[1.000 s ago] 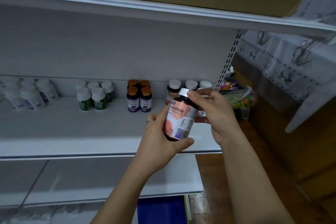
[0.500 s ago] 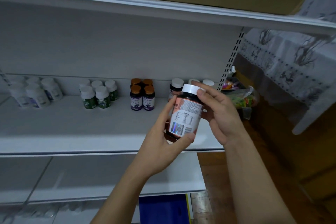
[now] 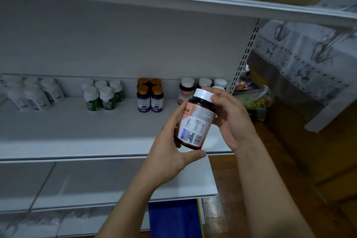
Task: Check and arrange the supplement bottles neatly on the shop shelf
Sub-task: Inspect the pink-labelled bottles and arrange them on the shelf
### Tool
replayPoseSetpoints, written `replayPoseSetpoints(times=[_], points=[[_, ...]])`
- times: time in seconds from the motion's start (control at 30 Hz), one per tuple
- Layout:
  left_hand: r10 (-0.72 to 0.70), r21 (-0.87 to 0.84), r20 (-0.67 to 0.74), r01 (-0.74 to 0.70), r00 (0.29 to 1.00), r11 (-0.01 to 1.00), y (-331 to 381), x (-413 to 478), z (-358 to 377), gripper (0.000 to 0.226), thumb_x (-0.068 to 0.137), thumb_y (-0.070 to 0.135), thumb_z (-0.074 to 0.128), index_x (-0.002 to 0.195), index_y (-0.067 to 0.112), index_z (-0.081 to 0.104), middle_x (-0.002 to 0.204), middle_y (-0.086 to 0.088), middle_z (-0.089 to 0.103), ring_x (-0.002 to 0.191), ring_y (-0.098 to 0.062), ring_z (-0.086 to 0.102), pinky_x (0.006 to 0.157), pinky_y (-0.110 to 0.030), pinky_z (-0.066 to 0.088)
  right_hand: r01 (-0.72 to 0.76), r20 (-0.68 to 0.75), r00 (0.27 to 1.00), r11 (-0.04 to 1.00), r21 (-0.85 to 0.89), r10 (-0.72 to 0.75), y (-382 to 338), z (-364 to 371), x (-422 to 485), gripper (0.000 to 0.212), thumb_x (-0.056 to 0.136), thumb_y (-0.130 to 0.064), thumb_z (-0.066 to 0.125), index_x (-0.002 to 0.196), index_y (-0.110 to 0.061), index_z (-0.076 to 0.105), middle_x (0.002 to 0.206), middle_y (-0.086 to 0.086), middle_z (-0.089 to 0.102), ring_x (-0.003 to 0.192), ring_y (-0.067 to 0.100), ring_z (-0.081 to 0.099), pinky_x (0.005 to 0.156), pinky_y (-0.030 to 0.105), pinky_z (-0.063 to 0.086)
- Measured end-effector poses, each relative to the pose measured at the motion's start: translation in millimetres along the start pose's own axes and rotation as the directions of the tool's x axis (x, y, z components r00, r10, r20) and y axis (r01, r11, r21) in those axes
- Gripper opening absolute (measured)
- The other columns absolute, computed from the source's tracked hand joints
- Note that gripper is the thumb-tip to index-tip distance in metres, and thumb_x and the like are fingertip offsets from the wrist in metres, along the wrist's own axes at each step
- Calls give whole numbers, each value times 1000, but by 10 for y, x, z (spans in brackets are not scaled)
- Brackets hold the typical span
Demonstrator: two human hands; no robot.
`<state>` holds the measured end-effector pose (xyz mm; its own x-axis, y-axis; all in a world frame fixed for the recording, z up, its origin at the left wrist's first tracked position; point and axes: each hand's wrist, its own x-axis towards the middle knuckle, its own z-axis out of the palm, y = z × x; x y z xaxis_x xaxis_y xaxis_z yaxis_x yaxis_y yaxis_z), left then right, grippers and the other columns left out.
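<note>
Holding the dark supplement bottle [image 3: 195, 121] tilted in front of the shelf [image 3: 77, 133], near its right end, gripping its base with the left hand [image 3: 170, 158] and pinching its white cap [image 3: 202, 93] with the right hand [image 3: 233, 121]. Showing the barcode [image 3: 197, 139] side now, having turned away the pink front seen a second ago.

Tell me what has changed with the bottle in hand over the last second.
The dark bottle with the pink label and white cap was turned about its axis: its printed front gave way to the fine-print panel with barcode and shiny sticker. The left hand still grips its base, the right hand its cap end. The bottle groups on the white shelf stayed put.
</note>
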<state>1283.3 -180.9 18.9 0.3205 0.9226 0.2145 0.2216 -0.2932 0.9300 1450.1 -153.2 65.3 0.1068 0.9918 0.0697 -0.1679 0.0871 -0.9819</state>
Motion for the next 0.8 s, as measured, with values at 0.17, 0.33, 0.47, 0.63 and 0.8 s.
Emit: replayPoseSetpoints(times=[0.17,0.33,0.47,0.63,0.8], points=[[-10,18,28,9,1000,1000,-36,10,30,109,66,27,89,147,49,20,137,16,46,115,4,51,88,-10,47,-3,-34,999,999,-45,2,-8,-3,-13,14,89,-16,59,95,-22,70,86,-3,71,78,9,63,60,23,48],[-5,58,-3,5,1000,998,17,29,70,107,64,36,89,147,46,22,127,27,37,120,15,36,90,-4,37,-3,-86,996,992,-126,-8,-27,83,3,16,82,-26,71,94,-16,67,81,-5,69,69,5,65,58,22,52],[-20,66,-97,27,995,997,18,29,40,97,64,33,88,138,53,29,116,23,39,109,15,42,82,-2,38,-23,-56,998,991,-131,16,-27,95,10,41,68,-43,69,99,-16,68,88,-2,71,77,7,67,64,24,55],[-42,-18,-190,40,981,999,-11,18,-4,81,69,31,86,131,49,38,126,19,48,108,3,54,84,-11,46,-48,117,992,997,-63,55,-30,31,35,39,83,-34,58,118,-18,66,111,4,71,100,15,66,75,26,54],[-69,-80,-133,59,989,995,16,21,-24,74,74,33,82,135,38,41,120,15,58,97,0,61,74,-10,48,-25,95,995,998,-65,31,-56,88,89,42,78,-30,64,116,-15,67,116,14,68,104,22,65,83,35,55]])
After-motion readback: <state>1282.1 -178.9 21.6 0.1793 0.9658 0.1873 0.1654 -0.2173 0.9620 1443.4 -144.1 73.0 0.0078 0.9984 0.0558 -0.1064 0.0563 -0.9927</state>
